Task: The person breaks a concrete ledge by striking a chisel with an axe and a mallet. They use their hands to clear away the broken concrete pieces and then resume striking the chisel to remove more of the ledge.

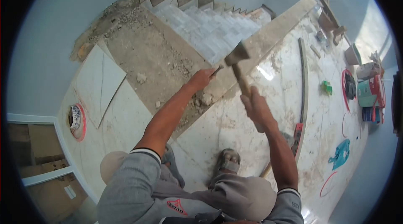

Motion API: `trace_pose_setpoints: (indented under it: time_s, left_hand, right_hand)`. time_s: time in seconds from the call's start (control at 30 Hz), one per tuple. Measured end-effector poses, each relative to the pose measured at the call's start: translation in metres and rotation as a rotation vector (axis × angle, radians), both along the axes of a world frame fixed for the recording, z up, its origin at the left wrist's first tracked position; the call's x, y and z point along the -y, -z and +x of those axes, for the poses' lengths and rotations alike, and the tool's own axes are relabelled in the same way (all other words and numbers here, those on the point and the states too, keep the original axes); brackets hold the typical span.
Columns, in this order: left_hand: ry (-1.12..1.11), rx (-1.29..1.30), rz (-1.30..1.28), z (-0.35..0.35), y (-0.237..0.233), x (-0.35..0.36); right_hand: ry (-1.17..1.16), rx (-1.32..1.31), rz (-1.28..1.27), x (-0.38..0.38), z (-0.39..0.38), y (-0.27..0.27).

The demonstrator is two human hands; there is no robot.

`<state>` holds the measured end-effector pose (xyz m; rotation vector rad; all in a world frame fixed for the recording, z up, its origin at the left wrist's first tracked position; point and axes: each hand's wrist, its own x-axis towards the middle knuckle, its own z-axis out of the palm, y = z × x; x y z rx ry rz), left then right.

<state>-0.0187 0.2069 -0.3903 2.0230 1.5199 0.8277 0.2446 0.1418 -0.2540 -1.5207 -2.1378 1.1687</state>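
Observation:
My right hand is wrapped round the wooden handle of a hammer, whose metal head is raised above the bare concrete strip. Ahead and to the left, my left hand is closed on a chisel; only its dark end shows past my fingers. Beneath the hands runs rough concrete with crumbled mortar on it. A few broken lumps lie just below my left hand, beside the edge of the white floor tiles.
Tiled stairs drop away beyond the concrete. A loose tile lies at left, near a tape roll. On the right are a long metal bar, a red level, a blue bag and several bags by the wall.

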Motion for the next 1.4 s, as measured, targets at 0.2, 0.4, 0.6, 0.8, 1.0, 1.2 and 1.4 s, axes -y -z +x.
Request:
trace_pose_setpoints:
  time_s: [0.2,0.4,0.6,0.8,1.0,1.2,1.4]
  left_hand:
    - [0.038,0.035,-0.088,0.002,0.009,0.015]
    - [0.073,-0.010,-0.044,0.006,0.012,0.025]
    - [-0.010,-0.042,-0.145,0.004,0.007,0.015]
    - [0.025,-0.037,0.012,0.007,0.035,0.026]
    - [-0.018,-0.019,-0.114,0.000,0.016,0.017]
    - [0.035,0.032,-0.068,-0.001,0.001,0.017]
    - [-0.006,-0.011,-0.145,-0.001,0.014,0.021]
  right_hand:
    - [0.200,-1.008,0.540,-0.006,-0.018,-0.079]
    - [-0.065,0.040,-0.026,-0.015,0.000,0.023]
    - [0.110,-0.873,0.591,-0.008,-0.010,-0.091]
    - [-0.067,0.063,0.133,-0.001,-0.005,0.050]
    - [0.137,-0.583,0.427,0.000,-0.005,-0.091]
    - [0.022,-0.556,0.941,-0.018,-0.015,-0.014]
    - [0.216,-0.160,-0.350,0.043,0.008,0.013]
